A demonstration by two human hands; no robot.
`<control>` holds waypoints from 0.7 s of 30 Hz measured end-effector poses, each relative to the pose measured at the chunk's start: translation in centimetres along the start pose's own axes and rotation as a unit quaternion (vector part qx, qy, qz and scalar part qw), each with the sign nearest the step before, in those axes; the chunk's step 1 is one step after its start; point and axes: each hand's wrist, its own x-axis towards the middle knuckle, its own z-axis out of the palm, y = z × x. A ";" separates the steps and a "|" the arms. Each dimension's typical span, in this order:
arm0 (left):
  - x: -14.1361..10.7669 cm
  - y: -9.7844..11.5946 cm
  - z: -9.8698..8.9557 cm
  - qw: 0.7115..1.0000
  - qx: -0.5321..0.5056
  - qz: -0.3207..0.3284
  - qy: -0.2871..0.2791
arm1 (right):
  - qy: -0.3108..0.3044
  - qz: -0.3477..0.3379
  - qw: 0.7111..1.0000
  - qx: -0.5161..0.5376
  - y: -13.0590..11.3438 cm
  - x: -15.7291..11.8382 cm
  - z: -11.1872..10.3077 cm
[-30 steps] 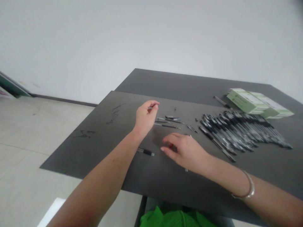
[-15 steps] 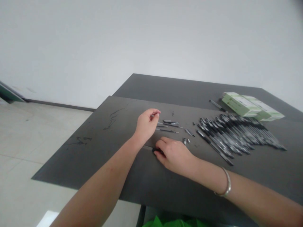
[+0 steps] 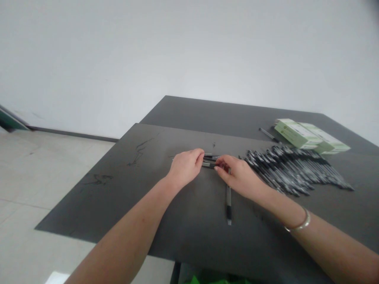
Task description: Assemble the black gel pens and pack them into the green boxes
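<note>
Head view: at centre, the left hand (image 3: 186,166) pinches the left end of one dark pen part (image 3: 208,165); the right hand's (image 3: 238,175) fingers curl at its other end, grip unclear. One pen (image 3: 229,203) lies below, near the worktop's (image 3: 189,232) front edge. Right: two green boxes (image 3: 297,134) (image 3: 328,138), uncountable piled pens (image 3: 308,169).

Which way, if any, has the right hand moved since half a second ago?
Yes: judged against the pile of pens, the right hand has moved rightward and farther out from the person, closer to the pile.
</note>
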 end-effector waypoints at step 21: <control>0.4 -1.0 -0.1 0.990 -0.050 -0.100 0.084 | -0.005 -0.001 0.998 -0.058 2.6 -1.1 -1.4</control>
